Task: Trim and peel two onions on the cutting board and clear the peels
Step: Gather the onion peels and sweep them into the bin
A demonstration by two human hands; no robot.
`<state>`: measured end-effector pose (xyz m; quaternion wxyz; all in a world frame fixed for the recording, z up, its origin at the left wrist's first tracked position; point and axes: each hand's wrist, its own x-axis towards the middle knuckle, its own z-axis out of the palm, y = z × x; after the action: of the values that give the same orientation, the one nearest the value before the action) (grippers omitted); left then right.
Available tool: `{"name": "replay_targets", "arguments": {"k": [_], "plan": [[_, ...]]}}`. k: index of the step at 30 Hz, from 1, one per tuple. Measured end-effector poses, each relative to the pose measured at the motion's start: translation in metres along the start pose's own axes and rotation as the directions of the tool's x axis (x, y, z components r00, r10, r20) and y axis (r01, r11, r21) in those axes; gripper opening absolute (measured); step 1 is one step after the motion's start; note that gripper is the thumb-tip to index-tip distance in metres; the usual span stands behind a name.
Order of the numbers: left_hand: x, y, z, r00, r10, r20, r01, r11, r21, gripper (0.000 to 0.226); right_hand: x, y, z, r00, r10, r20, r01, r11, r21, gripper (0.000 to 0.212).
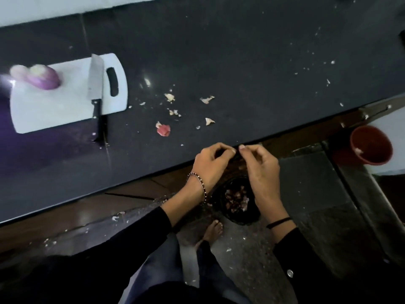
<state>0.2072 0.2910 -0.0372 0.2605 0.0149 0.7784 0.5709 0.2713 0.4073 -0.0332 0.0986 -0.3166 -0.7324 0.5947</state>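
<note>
Two peeled onions lie at the far left of the white cutting board (65, 106): a purple one (45, 79) and a paler one (18, 71) behind it. A knife (95, 84) rests on the board's right side, handle over the near edge. Loose peels are scattered on the dark counter, among them a reddish piece (163, 130) and pale scraps (207, 99). My left hand (210, 163) and my right hand (260, 170) hover at the counter's front edge with fingers curled and fingertips meeting. I see no peel in either. Below them stands a black bin (237, 216) holding peels.
A reddish-brown pot (370, 144) sits on the floor at the right. My bare foot (213, 230) stands beside the bin. Fine crumbs speckle the counter (241, 51) towards the back right. A white wall runs along the counter's far edge.
</note>
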Motion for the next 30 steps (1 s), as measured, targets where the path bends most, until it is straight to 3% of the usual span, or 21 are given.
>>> {"name": "replay_targets", "arguments": {"k": [5, 7, 10, 12, 16, 19, 22, 24, 26, 30], "plan": [[0.011, 0.011, -0.042, 0.97, 0.223, -0.092, -0.204, 0.962, 0.182, 0.013, 0.021, -0.026, 0.034, 0.978, -0.203, 0.057, 0.21, 0.961, -0.177, 0.015], [0.018, 0.005, -0.058, 0.935, 0.329, -0.133, -0.266, 0.898, 0.35, 0.016, 0.033, -0.028, 0.052, 0.948, -0.288, 0.136, 0.317, 0.898, -0.306, 0.029], [0.028, -0.009, -0.078, 0.88, 0.426, -0.21, -0.242, 0.782, 0.574, 0.024, 0.045, -0.024, 0.079, 0.927, -0.22, 0.304, 0.353, 0.786, -0.507, 0.058], [0.034, -0.017, -0.091, 0.864, 0.437, -0.25, -0.203, 0.756, 0.622, 0.03, 0.044, -0.022, 0.094, 0.901, -0.163, 0.401, 0.387, 0.718, -0.578, 0.064], [0.042, -0.024, -0.113, 0.847, 0.427, -0.317, -0.145, 0.759, 0.635, 0.038, 0.043, -0.026, 0.112, 0.823, -0.199, 0.532, 0.493, 0.715, -0.496, 0.063], [0.051, -0.027, -0.125, 0.857, 0.389, -0.339, -0.092, 0.763, 0.64, 0.047, 0.057, -0.03, 0.114, 0.864, -0.26, 0.431, 0.48, 0.685, -0.548, 0.064], [0.062, -0.029, -0.137, 0.891, 0.339, -0.303, -0.069, 0.76, 0.647, 0.062, 0.078, -0.036, 0.115, 0.927, -0.181, 0.328, 0.36, 0.673, -0.646, 0.067], [0.07, -0.03, -0.143, 0.923, 0.292, -0.249, -0.06, 0.75, 0.658, 0.071, 0.089, -0.04, 0.116, 0.93, -0.128, 0.345, 0.337, 0.672, -0.66, 0.067], [0.076, -0.032, -0.147, 0.939, 0.289, -0.185, -0.09, 0.728, 0.68, 0.075, 0.093, -0.043, 0.122, 0.894, -0.135, 0.428, 0.404, 0.66, -0.634, 0.066], [0.084, -0.029, -0.155, 0.929, 0.358, -0.088, -0.221, 0.731, 0.646, 0.071, 0.093, -0.05, 0.141, 0.73, -0.148, 0.668, 0.577, 0.657, -0.485, 0.066]]}}
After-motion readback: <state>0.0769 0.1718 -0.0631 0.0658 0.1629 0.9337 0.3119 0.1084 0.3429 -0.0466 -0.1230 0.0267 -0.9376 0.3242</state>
